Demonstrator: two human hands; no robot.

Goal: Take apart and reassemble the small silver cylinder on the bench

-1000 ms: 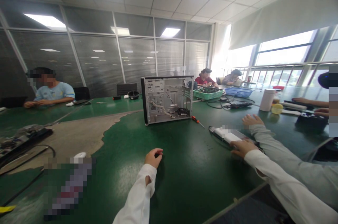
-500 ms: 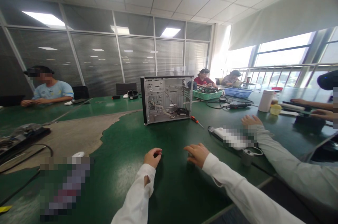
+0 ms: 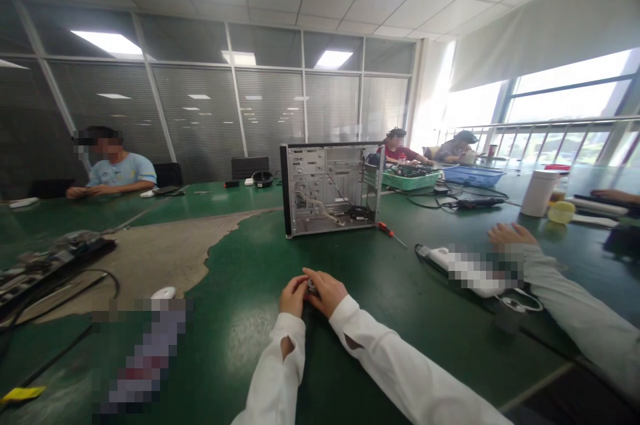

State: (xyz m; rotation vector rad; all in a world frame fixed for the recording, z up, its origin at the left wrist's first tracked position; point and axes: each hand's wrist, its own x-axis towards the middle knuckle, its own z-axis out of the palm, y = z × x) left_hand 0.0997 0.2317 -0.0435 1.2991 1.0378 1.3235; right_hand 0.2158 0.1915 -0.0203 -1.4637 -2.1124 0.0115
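My left hand (image 3: 294, 295) and my right hand (image 3: 326, 293) meet low above the green table, fingers curled toward each other. A small silvery, round-looking thing (image 3: 312, 286) shows between them, under the right fingers. Its kind is too small and covered to make out. The left fingertips are closed against it or right beside it; their grip is partly hidden. Beyond my hands stands an open computer case (image 3: 334, 191), upright, its side panel off and cables inside. A screwdriver (image 3: 386, 230) with an orange-red and black handle lies by the case's right corner.
A power strip (image 3: 475, 275) and a co-worker's sleeve and hand (image 3: 513, 236) are on the right. Behind them are a white bottle (image 3: 540, 193), a green basket (image 3: 413, 179) and a blue basket (image 3: 473, 175). Metal parts (image 3: 55, 261) and cables lie left. Other people sit around the table.
My right hand has moved left to meet my left hand, bringing the small silvery thing between them. The view has turned slightly left, and the grey can by the power strip looks blurred now.
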